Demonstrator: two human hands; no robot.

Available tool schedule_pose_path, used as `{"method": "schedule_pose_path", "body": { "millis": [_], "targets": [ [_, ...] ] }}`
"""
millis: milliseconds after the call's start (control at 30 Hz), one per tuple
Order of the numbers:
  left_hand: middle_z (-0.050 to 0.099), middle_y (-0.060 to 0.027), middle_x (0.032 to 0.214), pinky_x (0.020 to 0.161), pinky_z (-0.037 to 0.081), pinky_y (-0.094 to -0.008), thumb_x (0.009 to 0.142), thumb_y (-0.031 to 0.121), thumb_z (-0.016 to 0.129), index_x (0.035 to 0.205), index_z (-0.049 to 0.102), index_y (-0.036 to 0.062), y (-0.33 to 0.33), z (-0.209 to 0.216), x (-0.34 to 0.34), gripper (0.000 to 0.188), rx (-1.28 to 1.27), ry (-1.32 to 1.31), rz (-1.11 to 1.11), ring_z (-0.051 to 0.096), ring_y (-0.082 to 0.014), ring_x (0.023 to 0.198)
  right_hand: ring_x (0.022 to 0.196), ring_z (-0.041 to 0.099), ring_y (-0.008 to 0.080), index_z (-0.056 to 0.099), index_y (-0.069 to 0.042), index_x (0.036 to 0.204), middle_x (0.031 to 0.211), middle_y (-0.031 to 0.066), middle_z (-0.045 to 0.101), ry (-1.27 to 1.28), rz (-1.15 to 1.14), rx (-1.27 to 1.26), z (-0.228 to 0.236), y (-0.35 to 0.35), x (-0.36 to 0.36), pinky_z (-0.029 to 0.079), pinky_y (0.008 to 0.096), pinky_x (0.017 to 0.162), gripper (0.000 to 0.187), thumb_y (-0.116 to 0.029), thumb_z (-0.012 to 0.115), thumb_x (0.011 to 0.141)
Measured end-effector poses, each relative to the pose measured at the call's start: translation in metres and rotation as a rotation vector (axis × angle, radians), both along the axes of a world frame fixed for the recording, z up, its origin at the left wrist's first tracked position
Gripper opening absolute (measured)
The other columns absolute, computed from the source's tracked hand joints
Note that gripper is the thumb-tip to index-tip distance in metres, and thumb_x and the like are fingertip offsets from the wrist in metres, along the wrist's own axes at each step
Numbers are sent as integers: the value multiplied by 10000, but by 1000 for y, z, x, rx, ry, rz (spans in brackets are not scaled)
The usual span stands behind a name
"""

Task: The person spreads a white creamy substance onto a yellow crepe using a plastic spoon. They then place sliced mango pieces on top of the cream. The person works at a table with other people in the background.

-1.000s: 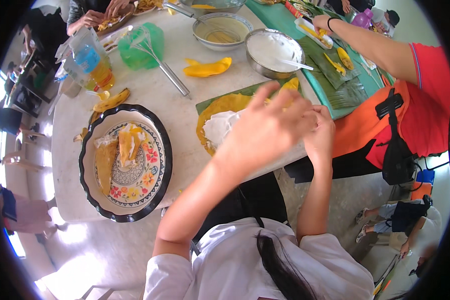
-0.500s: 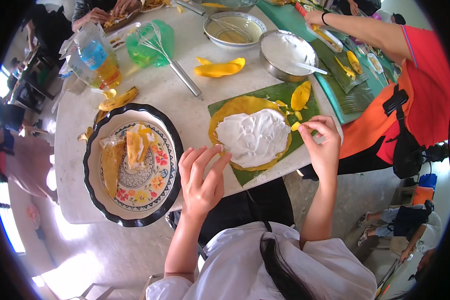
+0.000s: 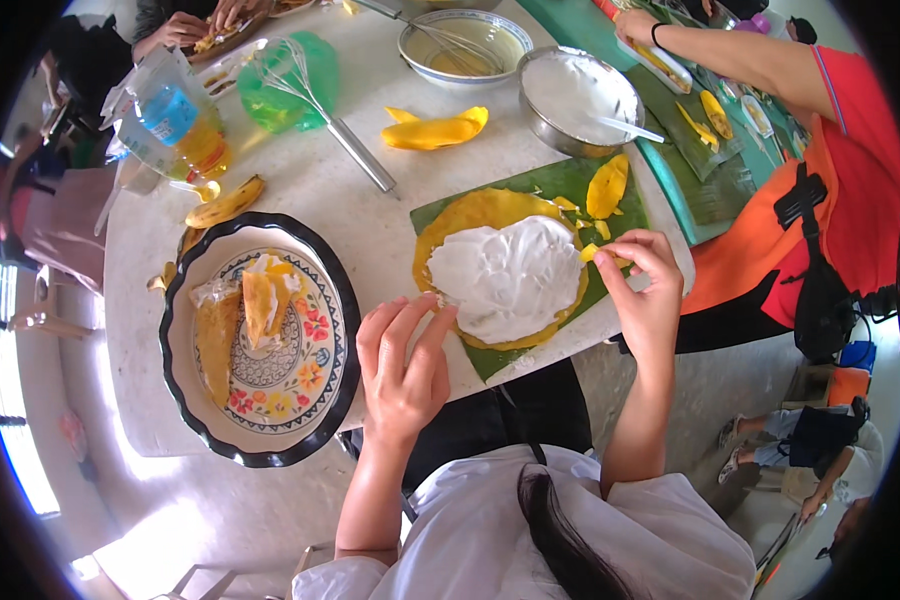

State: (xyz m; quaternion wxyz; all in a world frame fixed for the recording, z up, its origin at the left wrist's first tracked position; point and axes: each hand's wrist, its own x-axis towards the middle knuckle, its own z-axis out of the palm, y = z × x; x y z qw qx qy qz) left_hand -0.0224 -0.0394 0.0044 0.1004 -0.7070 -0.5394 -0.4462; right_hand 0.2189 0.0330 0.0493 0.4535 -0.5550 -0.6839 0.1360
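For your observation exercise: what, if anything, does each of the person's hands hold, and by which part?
The right hand pinches a small yellow fruit piece at its end. The left hand holds nothing; its fingertips touch the edge of the cream-covered yellow crepe.

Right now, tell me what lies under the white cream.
The white cream covers a yellow crepe, which lies on a green banana leaf. The crepe's middle is hidden beneath it.

pale stone table [image 3: 370,215], bearing a patterned plate [image 3: 255,345], green banana leaf [image 3: 530,190], whisk [image 3: 320,110], mango slices [image 3: 435,130], metal bowl [image 3: 575,100], ceramic bowl [image 3: 465,45], plastic bottle [image 3: 175,125].
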Motion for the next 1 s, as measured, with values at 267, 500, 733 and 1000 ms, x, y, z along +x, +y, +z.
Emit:
{"method": "schedule_pose_path", "body": {
  "millis": [267,500,733,1000],
  "targets": [
    [634,-110,1186,966,458,-424,716,-117,609,1137,641,37,0,0,-1,449,40,-50,3,575,-328,1090,868,616,211,704,-4,861,918,73,603,46,181,-12,11,7,-36,489,312,760,121,-8,781,768],
    [637,-144,1167,964,448,-447,805,-99,584,1174,565,27,1,-4,-2,390,41,-132,-12,587,-348,1083,895,613,264,705,-16,835,921,96,596,3,272,-13,2,21,-64,491,352,775,109,-46,784,765],
    [638,-155,1150,961,447,-456,823,-95,578,1161,565,26,0,-3,-1,359,43,-159,-21,592,-350,1075,932,608,288,723,-31,828,955,116,610,-163,319,-48,-3,50,-75,499,373,805,118,-116,781,771],
    [638,-154,1137,941,460,-445,809,-110,578,1145,579,29,1,-4,-1,363,61,-202,-51,601,-347,1050,964,592,299,737,-41,790,961,124,606,-235,415,-78,-2,70,-91,492,385,836,96,-128,769,766]
  ]
}}
